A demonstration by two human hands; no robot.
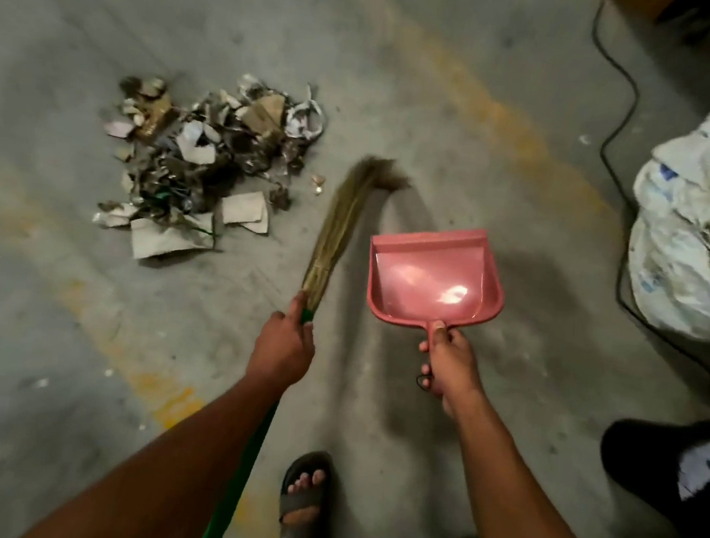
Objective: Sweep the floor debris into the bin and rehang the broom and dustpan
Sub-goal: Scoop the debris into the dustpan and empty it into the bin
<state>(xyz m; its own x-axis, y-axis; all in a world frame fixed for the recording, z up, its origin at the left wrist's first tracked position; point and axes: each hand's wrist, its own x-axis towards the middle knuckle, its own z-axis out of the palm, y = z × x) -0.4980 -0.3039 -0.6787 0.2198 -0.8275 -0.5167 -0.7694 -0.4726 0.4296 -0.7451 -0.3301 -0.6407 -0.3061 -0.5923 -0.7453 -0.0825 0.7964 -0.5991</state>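
My left hand (285,342) grips the green handle of a grass broom (340,223), whose blurred bristle tips point up and right, just right of the debris. My right hand (448,368) grips the handle of an empty pink dustpan (432,273), held above the floor to the right of the broom. A pile of torn paper, cardboard and dark scraps (206,159) lies on the grey concrete floor at the upper left. A small loose scrap (317,185) sits between the pile and the bristles.
White stuffed plastic sacks (703,229) stand at the right edge, with a black cable (622,122) running past them. A black bag (674,477) lies at the lower right. My sandalled foot (303,497) is at the bottom centre. Faded yellow lines (475,88) cross the floor.
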